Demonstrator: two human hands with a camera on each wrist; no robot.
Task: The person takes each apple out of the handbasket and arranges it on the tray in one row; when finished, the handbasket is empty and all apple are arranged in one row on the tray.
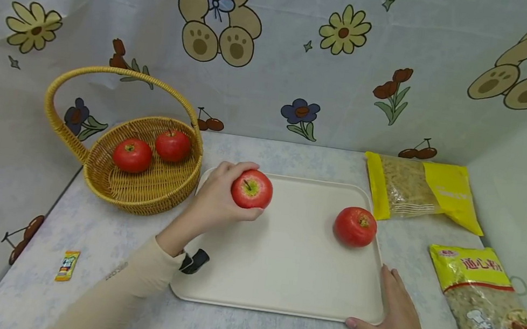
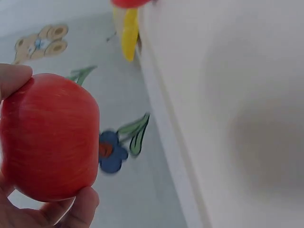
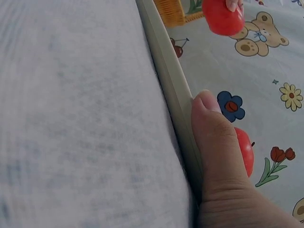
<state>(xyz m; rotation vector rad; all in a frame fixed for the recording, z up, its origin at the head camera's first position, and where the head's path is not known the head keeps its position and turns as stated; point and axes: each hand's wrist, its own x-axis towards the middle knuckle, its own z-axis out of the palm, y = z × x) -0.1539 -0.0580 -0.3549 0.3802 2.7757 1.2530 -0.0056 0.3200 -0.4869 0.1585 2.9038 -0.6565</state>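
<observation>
My left hand (image 1: 223, 195) grips a red apple (image 1: 252, 189) over the left part of a white rectangular tray (image 1: 291, 265). In the left wrist view, thumb and fingers wrap that apple (image 2: 50, 137) from both sides, and a shadow falls on the tray (image 2: 237, 71). Another red apple (image 1: 355, 227) sits on the tray at its right edge. My right hand (image 1: 394, 320) rests at the tray's front right corner, fingers extended along the right side. Its thumb (image 3: 216, 137) lies against the front rim in the right wrist view.
A yellow wicker basket (image 1: 137, 199) with a tall handle stands back left, holding two red apples (image 1: 132, 155). Two yellow food bags, one farther back (image 1: 417, 190) and one nearer (image 1: 491, 304), lie right of the tray. A small yellow packet (image 1: 67, 266) is front left. Patterned cloth hangs behind.
</observation>
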